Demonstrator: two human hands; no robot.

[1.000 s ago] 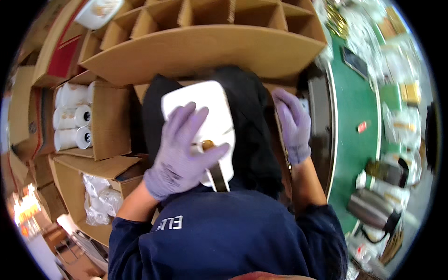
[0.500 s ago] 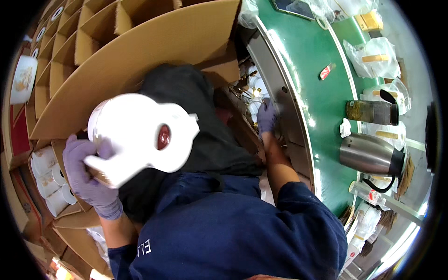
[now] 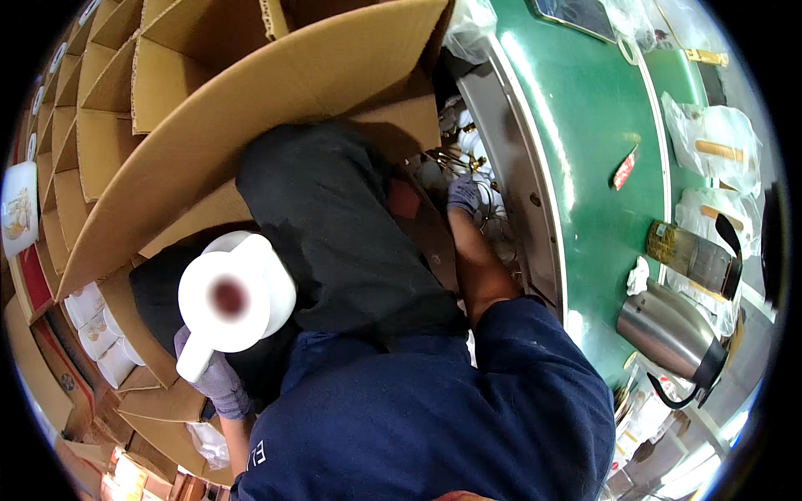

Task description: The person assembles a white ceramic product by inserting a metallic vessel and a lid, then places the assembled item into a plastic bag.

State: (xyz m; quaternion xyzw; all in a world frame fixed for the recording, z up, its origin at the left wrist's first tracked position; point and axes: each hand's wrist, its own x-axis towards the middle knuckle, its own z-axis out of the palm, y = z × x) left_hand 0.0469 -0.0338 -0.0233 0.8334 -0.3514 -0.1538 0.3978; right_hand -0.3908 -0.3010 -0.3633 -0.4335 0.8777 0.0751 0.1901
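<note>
My left hand (image 3: 219, 386), in a purple-grey glove, is closed on a white pot (image 3: 266, 288) with a stubby handle, held above my lap. A round, blurred dark-red spot shows in the middle of its near face. The fingers are partly hidden behind the pot. My right hand (image 3: 464, 194), also gloved, reaches down into the gap beside the green table. It is among small white pieces with gold-coloured metal parts (image 3: 451, 159). Its fingertips are hidden there, so whether it grips a piece does not show.
A large carton with cardboard dividers (image 3: 167, 92) stands at the left, its flap near my knees. White cups (image 3: 115, 361) lie in a lower box. On the green table (image 3: 551, 108) are a red-wrapped item (image 3: 624, 169), a glass jug (image 3: 687, 255) and a steel thermos jug (image 3: 668, 330).
The white pot has turned and come lower and nearer my lap, and my left hand has moved with it. My right hand has shifted slightly left among the small pieces. The view has tilted a little.
</note>
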